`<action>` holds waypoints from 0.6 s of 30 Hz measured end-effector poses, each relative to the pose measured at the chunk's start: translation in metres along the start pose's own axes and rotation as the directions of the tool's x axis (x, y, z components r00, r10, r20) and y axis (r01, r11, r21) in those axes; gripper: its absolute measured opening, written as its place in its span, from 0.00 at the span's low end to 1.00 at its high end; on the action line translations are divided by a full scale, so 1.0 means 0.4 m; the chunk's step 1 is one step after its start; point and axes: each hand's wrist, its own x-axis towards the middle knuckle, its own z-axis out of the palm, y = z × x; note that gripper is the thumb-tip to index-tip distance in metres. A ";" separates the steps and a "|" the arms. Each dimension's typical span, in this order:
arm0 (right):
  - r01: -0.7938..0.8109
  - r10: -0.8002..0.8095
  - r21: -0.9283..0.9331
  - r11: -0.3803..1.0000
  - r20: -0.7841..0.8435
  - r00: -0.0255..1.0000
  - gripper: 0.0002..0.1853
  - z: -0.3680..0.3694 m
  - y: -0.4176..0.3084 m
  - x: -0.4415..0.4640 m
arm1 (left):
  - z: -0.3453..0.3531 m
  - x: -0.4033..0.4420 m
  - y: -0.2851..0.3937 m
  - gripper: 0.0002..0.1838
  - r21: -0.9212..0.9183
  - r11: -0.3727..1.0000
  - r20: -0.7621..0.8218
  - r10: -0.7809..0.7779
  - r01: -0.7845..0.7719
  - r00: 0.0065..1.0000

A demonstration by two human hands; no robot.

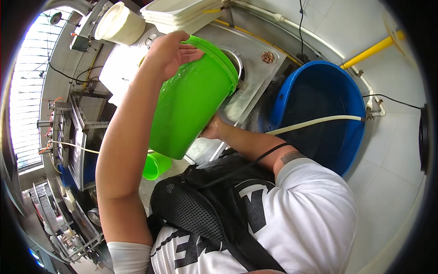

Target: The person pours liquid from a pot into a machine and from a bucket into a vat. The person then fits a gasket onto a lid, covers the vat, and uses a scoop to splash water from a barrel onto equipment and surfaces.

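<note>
A large bright green bucket [191, 91] is tilted over the steel counter [260, 39], its mouth toward the upper right. My left hand [171, 52] grips it near the rim, fingers resting along the outside. Low on the bucket's other side is my right hand [212, 129], bearing against the wall near the base, its fingers partly hidden. Past the bucket's mouth shows the round metal rim [239, 64] of a vessel, mostly covered by the bucket. I cannot see what the bucket holds.
A big blue tub [352, 153] stands to the right, crossed by a pale hose [319, 122]. Below the bucket sits a small green pail [153, 169]. White trays [178, 13] and an off-white bucket [119, 27] are at the back. A yellow pipe [374, 50] runs along the wall.
</note>
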 end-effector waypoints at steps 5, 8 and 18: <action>-0.018 0.017 -0.058 0.998 -0.008 1.000 0.47 0.015 0.002 -0.008 | -0.025 -0.016 -0.017 0.27 -0.019 1.000 0.010 0.018 -0.018 1.000; -0.024 0.020 -0.054 0.998 -0.072 0.997 0.43 0.016 -0.009 -0.020 | -0.048 -0.058 -0.031 0.23 -0.062 0.997 -0.015 0.048 -0.048 0.999; 0.029 -0.115 -0.296 0.955 -0.279 0.953 0.31 0.031 0.041 0.039 | -0.326 -0.613 -0.122 0.23 -0.183 0.945 -0.248 0.224 -0.272 0.943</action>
